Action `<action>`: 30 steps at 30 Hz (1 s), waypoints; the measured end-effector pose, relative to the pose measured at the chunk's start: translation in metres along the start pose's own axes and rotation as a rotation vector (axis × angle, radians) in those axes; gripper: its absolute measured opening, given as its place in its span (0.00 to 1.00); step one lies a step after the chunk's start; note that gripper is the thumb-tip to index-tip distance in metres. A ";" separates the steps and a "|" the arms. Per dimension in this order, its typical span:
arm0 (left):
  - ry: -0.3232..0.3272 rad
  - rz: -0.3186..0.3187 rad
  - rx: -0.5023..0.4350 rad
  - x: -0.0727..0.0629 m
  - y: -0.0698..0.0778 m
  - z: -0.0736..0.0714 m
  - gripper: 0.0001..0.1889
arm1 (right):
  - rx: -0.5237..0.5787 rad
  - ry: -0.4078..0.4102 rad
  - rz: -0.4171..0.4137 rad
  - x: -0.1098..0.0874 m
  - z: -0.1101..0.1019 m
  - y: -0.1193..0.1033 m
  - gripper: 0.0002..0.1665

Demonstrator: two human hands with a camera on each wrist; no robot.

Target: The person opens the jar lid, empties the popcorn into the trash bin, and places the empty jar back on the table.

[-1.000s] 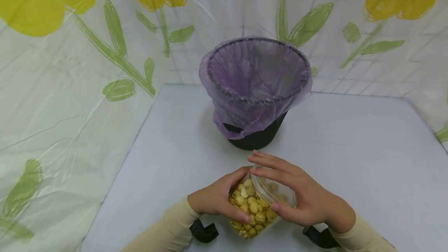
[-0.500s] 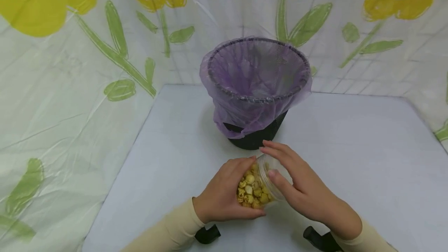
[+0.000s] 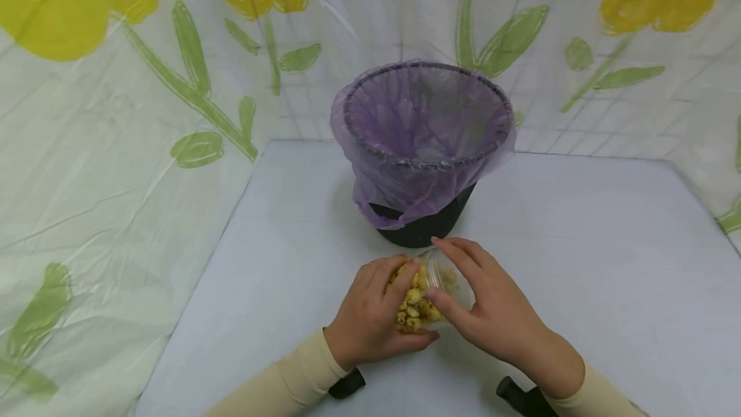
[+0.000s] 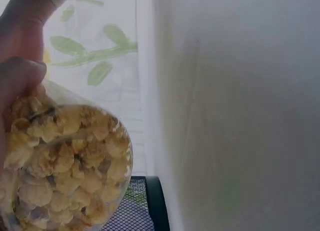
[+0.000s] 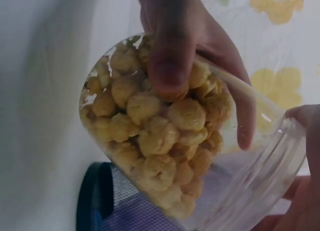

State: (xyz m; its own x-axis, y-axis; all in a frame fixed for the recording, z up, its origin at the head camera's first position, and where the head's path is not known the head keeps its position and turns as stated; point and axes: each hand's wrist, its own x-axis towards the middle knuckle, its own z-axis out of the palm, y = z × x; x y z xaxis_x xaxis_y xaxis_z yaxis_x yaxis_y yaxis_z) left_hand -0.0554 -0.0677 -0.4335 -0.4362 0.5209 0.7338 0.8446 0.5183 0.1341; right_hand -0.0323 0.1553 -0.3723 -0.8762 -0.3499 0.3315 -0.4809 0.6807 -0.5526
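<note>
A clear plastic jar (image 3: 414, 304) full of yellow popcorn (image 5: 160, 131) is tilted on its side, mouth toward the right. My left hand (image 3: 370, 311) grips its body, thumb on the near side and fingers over the top. At the mouth end, my right hand (image 3: 500, 314) holds the clear ridged lid (image 5: 272, 171) between thumb and fingers. The lid sits at the jar's mouth, and part of it is hidden by that hand. In the left wrist view the round base of the jar (image 4: 75, 166) faces the camera, popcorn pressed against it.
Just beyond the hands stands a black mesh wastebasket (image 3: 419, 233) lined with a purple bag (image 3: 417, 192). It rests on a white table (image 3: 579, 243). A flower-printed curtain (image 3: 359, 5) hangs behind and to the left. Black pieces (image 3: 347, 383) show under the wrists.
The jar has tipped further onto its side and moved away from me, toward the wastebasket. My left fingers now wrap over its top. My right hand has stayed at the lid.
</note>
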 end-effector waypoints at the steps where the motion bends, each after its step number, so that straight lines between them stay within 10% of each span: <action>1: -0.006 -0.007 -0.028 0.000 0.000 0.000 0.58 | 0.006 0.017 -0.025 0.000 0.000 0.001 0.39; 25: -0.527 -0.597 -1.334 0.009 -0.003 -0.018 0.51 | 0.446 0.076 -0.609 0.013 -0.004 0.015 0.33; 30: -0.629 -0.627 -1.652 0.004 -0.008 -0.013 0.52 | 0.519 0.044 -0.689 0.014 -0.005 0.015 0.34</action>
State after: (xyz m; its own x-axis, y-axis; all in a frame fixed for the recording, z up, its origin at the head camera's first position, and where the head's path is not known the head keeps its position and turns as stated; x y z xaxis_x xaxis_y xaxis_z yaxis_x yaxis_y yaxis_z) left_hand -0.0600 -0.0780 -0.4228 -0.4719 0.8796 0.0606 -0.2207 -0.1843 0.9578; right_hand -0.0520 0.1635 -0.3722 -0.3871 -0.5440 0.7445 -0.8680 -0.0574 -0.4933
